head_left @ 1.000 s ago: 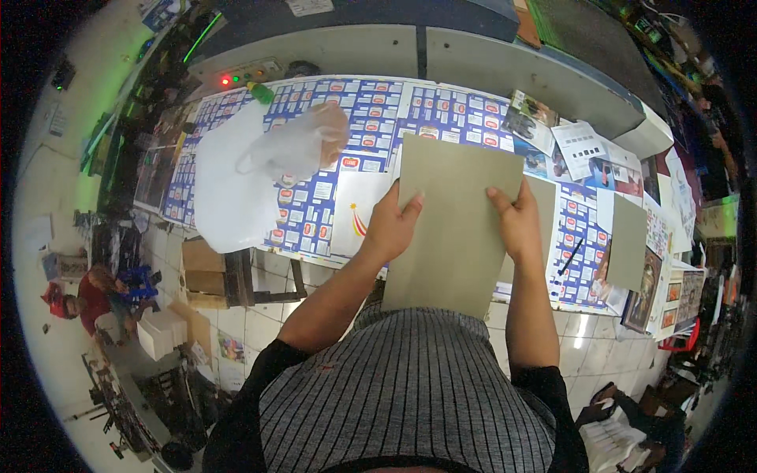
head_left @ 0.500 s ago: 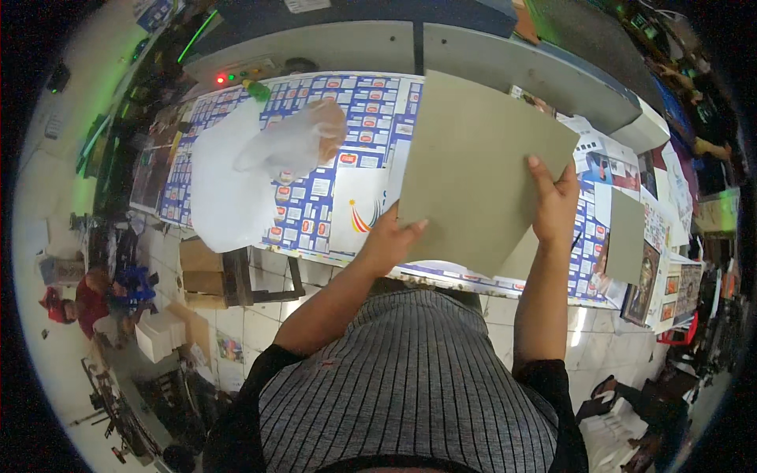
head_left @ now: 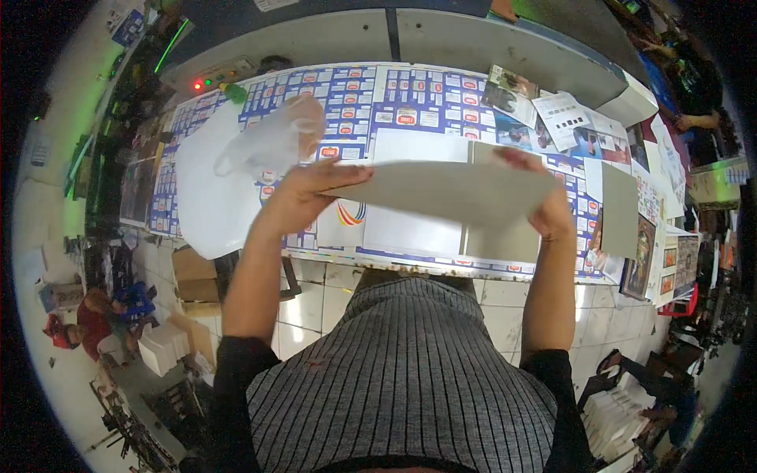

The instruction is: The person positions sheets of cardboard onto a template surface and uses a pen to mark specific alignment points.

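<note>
Held board (head_left: 449,189): one, grey-green, flat; raised over the middle of the tabletop (head_left: 426,268), tipped nearly edge-on to view and motion-blurred; cannot tell how high.
Left hand (head_left: 303,189): one, gripping the board's left end with fingers laid along its far side.
Right hand (head_left: 554,213): one, gripping the right end; too blurred to tell each finger's place.
Loose boards: two, of like colour; one (head_left: 505,244) lying partly behind the raised board, one (head_left: 620,209) farther right.
White sheet (head_left: 418,229): one, lying flat, partly behind the raised board and just beside the nearer loose board.
Plastic bag (head_left: 268,146): one, translucent, resting at left near the left hand, partly over a large white piece (head_left: 213,193).
Green item (head_left: 234,93): one, yellow-ended, at the far left corner.
Front edge: running close before the striped shirt (head_left: 402,370), with tiled floor (head_left: 307,311) to either side.
Back edge: bounded by a grey machine housing (head_left: 315,39).
Room behind: a broad stretch of blue-printed sheeting (head_left: 406,98) between raised board and housing.
Room at right: a narrow printed strip between right hand and farther loose board.
</note>
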`<control>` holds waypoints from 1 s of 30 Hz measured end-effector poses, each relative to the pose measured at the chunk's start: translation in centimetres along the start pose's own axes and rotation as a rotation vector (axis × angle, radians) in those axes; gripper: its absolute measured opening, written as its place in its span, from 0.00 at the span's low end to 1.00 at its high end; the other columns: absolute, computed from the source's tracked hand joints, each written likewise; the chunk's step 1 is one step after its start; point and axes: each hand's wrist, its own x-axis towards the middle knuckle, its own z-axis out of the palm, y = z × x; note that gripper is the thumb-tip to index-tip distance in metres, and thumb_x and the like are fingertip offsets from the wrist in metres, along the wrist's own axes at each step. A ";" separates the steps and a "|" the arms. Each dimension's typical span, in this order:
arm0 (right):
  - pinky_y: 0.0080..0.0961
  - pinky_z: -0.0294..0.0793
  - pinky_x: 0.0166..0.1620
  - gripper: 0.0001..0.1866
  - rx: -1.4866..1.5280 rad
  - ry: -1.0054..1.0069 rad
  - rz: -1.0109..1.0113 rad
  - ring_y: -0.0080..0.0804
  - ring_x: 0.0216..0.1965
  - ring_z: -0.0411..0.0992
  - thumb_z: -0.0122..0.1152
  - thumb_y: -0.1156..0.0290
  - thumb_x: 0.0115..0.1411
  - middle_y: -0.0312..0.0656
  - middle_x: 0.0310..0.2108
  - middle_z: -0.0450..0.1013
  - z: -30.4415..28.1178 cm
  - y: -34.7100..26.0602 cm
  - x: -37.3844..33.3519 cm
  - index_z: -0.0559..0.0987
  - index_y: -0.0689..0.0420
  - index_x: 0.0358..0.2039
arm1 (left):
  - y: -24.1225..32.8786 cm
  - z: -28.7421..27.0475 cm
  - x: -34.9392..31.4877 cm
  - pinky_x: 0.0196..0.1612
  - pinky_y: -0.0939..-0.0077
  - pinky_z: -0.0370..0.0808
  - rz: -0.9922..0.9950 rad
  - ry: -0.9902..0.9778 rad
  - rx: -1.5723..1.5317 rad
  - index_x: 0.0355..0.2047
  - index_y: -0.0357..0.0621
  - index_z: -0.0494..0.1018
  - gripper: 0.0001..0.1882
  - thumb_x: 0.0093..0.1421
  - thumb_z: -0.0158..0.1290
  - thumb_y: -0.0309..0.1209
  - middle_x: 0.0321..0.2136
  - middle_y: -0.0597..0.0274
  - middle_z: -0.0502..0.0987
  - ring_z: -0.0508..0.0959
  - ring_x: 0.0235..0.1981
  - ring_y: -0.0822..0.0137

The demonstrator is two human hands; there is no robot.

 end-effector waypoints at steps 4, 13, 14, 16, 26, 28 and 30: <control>0.23 0.80 0.44 0.26 0.218 -0.123 0.277 0.31 0.47 0.76 0.54 0.66 0.67 0.48 0.51 0.75 0.6 2.4 -0.4 0.67 0.66 0.61 | -0.2 -1.9 1.7 0.71 0.58 0.49 0.164 -0.147 0.391 0.47 0.61 0.81 0.25 0.53 0.54 0.16 0.48 0.71 0.81 0.72 0.60 0.60; 0.16 0.73 0.37 0.33 0.055 0.055 0.061 0.18 0.37 0.74 0.62 0.76 0.61 0.38 0.43 0.79 2.6 6.6 -0.6 0.63 0.58 0.66 | -7.0 4.3 2.1 0.60 0.66 0.64 -0.493 0.546 -0.030 0.59 0.37 0.69 0.22 0.66 0.51 0.31 0.55 0.52 0.72 0.72 0.55 0.58; 0.15 0.72 0.35 0.34 -0.032 0.125 0.060 0.16 0.35 0.73 0.62 0.76 0.61 0.37 0.42 0.79 2.0 7.4 -0.4 0.62 0.58 0.67 | -6.9 6.3 1.2 0.57 0.69 0.66 -0.612 0.481 -0.303 0.60 0.38 0.68 0.22 0.68 0.49 0.33 0.51 0.54 0.73 0.72 0.53 0.62; 0.15 0.71 0.35 0.33 -0.012 0.173 0.067 0.15 0.33 0.71 0.62 0.76 0.61 0.35 0.41 0.79 1.9 8.9 -0.4 0.63 0.58 0.66 | -6.3 10.0 -0.2 0.54 0.72 0.68 -0.735 0.402 -0.577 0.61 0.39 0.67 0.23 0.69 0.48 0.35 0.48 0.56 0.74 0.73 0.50 0.66; 0.31 0.70 0.48 0.33 -1.185 0.051 -0.238 0.39 0.44 0.69 0.76 0.59 0.48 0.44 0.40 0.70 -2.7 15.7 -1.1 0.78 0.53 0.55 | -12.2 16.7 -4.9 0.44 0.78 0.74 -0.835 0.367 -0.160 0.53 0.36 0.75 0.20 0.64 0.57 0.33 0.35 0.59 0.81 0.78 0.36 0.72; 0.34 0.69 0.48 0.35 -1.279 0.045 -0.206 0.40 0.45 0.68 0.76 0.55 0.46 0.43 0.40 0.70 -3.2 16.4 -1.2 0.78 0.50 0.55 | -12.7 17.6 -5.1 0.43 0.78 0.75 -0.882 0.349 -0.214 0.51 0.35 0.76 0.20 0.61 0.60 0.34 0.37 0.59 0.82 0.79 0.36 0.71; 0.38 0.69 0.49 0.37 -1.372 0.036 -0.173 0.42 0.46 0.68 0.75 0.50 0.44 0.42 0.40 0.69 -3.5 16.7 -1.4 0.78 0.47 0.56 | -13.4 18.4 -5.2 0.42 0.78 0.75 -0.838 0.346 -0.194 0.50 0.35 0.77 0.21 0.60 0.61 0.34 0.36 0.59 0.81 0.79 0.36 0.71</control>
